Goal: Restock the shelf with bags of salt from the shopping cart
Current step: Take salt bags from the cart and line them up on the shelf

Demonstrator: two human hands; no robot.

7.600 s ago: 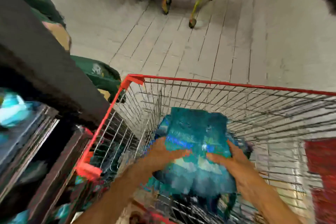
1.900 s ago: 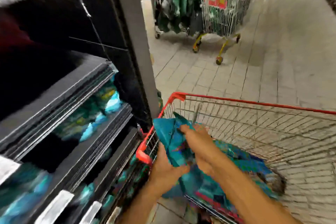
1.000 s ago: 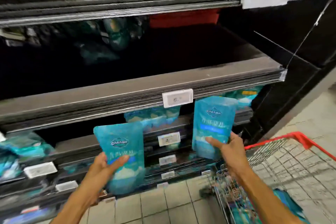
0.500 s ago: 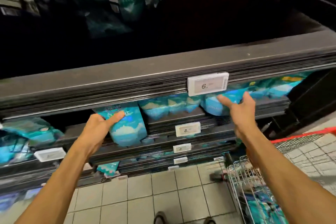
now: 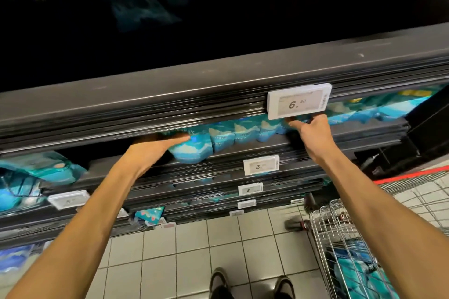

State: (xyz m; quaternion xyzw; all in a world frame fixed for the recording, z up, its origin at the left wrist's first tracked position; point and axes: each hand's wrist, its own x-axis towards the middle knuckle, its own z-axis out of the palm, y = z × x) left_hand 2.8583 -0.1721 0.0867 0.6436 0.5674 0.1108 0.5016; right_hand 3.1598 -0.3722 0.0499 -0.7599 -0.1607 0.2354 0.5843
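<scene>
The shelf point(image 5: 315, 139) under the dark upper lip holds a row of teal salt bags point(image 5: 243, 132). My left hand point(image 5: 150, 150) holds one salt bag point(image 5: 194, 152) at the row's left end, thumb across its front, fingers hidden behind it. My right hand point(image 5: 313, 131) reaches in just below the 6.60 price tag point(image 5: 298, 101). Its thumb points left against teal bags there, while the tag and the shelf lip hide its fingers. The shopping cart point(image 5: 340, 230) stands at lower right with more teal bags point(image 5: 359, 272) inside.
The upper shelf lip point(image 5: 170, 109) overhangs both hands. Lower shelves with price tags point(image 5: 261, 165) step out toward me, with more teal bags at far left point(image 5: 41, 170). My shoes point(image 5: 218, 284) stand on the white tiled floor point(image 5: 194, 245) beside the cart's red rim point(image 5: 413, 175).
Both hands carried bags from the cart to the shelf. Since half a second ago they have pushed deeper under the upper lip, and the right bag is now mostly hidden.
</scene>
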